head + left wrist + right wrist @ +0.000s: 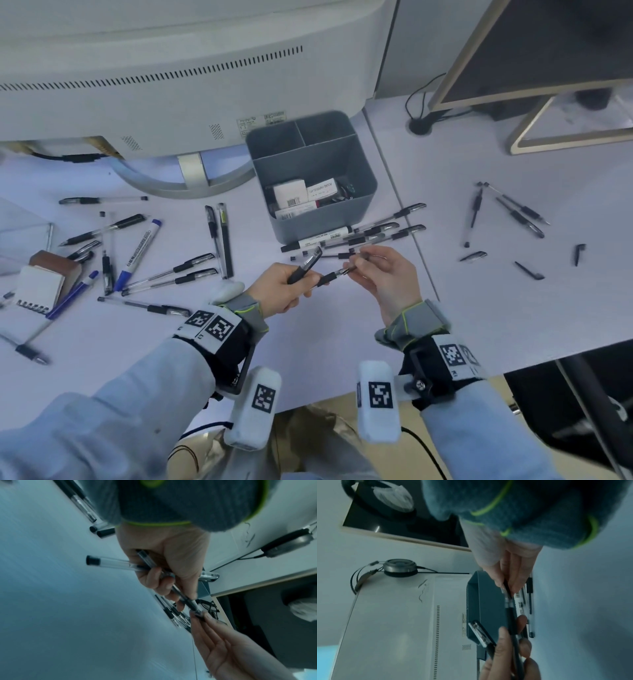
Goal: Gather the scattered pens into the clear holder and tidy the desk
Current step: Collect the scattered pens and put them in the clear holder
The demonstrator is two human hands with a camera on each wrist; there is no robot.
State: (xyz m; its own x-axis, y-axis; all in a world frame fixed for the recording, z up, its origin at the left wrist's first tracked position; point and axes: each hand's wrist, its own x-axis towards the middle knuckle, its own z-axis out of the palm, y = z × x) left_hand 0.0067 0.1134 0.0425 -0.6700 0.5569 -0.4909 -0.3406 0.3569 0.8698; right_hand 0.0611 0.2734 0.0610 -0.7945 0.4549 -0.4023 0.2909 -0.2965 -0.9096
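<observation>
"ROUND PAPER CLIPS" box [321, 189] lies in grey organiser [356, 205]; marker labels unreadable

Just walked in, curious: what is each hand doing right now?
Left hand: grips two pens.
Right hand: pinches the tip end of one of those pens.
</observation>
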